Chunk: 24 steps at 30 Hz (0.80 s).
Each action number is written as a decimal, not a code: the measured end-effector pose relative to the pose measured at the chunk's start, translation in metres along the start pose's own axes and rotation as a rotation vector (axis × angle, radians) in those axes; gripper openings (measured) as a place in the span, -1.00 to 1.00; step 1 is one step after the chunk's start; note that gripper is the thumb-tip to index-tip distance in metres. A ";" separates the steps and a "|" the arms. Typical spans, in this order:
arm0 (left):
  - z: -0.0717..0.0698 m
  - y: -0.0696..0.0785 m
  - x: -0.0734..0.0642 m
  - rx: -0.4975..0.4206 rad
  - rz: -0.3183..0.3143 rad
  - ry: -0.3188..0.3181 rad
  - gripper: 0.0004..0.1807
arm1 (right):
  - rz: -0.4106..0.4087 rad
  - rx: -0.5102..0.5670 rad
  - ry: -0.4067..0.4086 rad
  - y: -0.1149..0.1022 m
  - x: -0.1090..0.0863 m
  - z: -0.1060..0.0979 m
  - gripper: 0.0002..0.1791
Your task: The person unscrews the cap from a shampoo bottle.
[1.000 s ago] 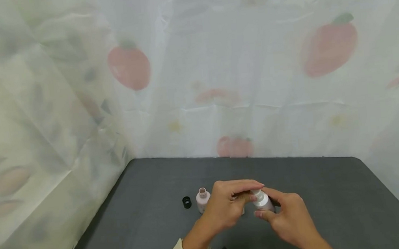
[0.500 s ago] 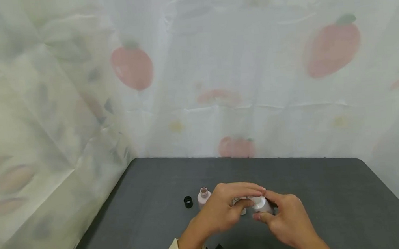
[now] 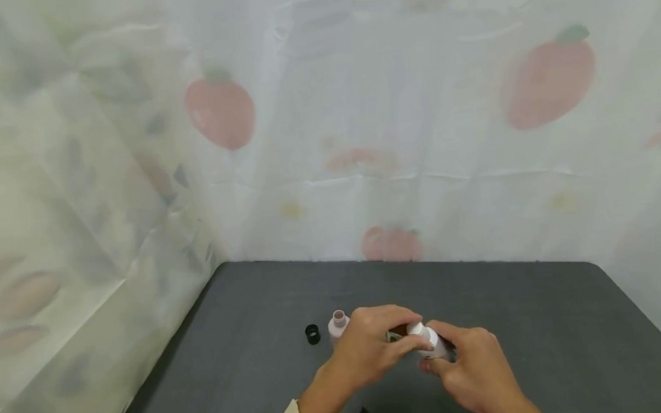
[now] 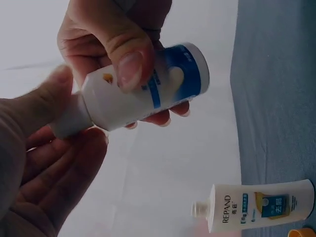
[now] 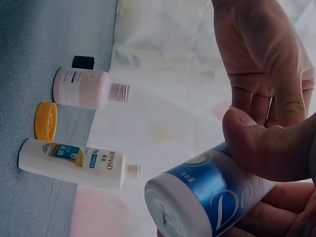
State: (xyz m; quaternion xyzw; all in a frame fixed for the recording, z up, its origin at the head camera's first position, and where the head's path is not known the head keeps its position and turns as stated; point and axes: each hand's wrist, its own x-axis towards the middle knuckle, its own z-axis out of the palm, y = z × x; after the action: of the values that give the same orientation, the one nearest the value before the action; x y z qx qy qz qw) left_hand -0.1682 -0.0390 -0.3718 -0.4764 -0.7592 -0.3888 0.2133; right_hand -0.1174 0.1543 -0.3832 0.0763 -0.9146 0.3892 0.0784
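Observation:
In the head view my right hand [image 3: 476, 358] grips a small white bottle [image 4: 185, 69] round its body. It has a blue label, with part of a word, "Do", readable in the right wrist view. Thumb and fingers of my left hand [image 3: 363, 344] pinch the white cap [image 4: 74, 116], which sits on the bottle's neck. The bottle is held tilted above the table, cap end toward the left hand. Parts of its body are hidden behind the right thumb and fingers.
A pink bottle [image 5: 84, 89] with a bare threaded neck stands on the grey table [image 3: 256, 305], beside a black cap [image 3: 312, 334]. Near them are an uncapped white REPAND bottle [image 5: 79, 163] and an orange cap [image 5: 45, 121]. Patterned sheets [image 3: 386, 96] hang behind and to the left.
The left fingers have shifted about the cap, covering its top half a second ago and now pinching its sides. The bottle's tilt has changed, its cap now leaning farther left.

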 end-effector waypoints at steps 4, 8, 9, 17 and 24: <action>-0.002 0.001 -0.001 -0.037 -0.007 -0.029 -0.62 | -0.011 -0.012 0.000 0.000 0.000 0.000 -0.40; -0.009 0.000 -0.003 -0.168 0.009 -0.107 -0.65 | 0.001 -0.024 -0.002 -0.001 0.001 0.001 -0.36; -0.010 0.000 -0.003 -0.182 0.011 -0.120 -0.67 | 0.003 -0.028 -0.003 -0.002 0.001 0.001 -0.35; -0.011 -0.003 -0.004 -0.129 0.078 -0.083 -0.75 | -0.028 -0.069 0.020 -0.005 -0.001 0.003 -0.38; -0.008 0.000 -0.007 -0.076 -0.071 -0.050 -0.71 | -0.042 -0.088 0.017 -0.003 -0.001 0.004 -0.47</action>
State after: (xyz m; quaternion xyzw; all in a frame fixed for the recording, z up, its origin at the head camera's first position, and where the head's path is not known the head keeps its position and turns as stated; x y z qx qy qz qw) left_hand -0.1659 -0.0491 -0.3720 -0.4664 -0.7654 -0.4128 0.1620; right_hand -0.1163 0.1491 -0.3836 0.0886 -0.9284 0.3475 0.0975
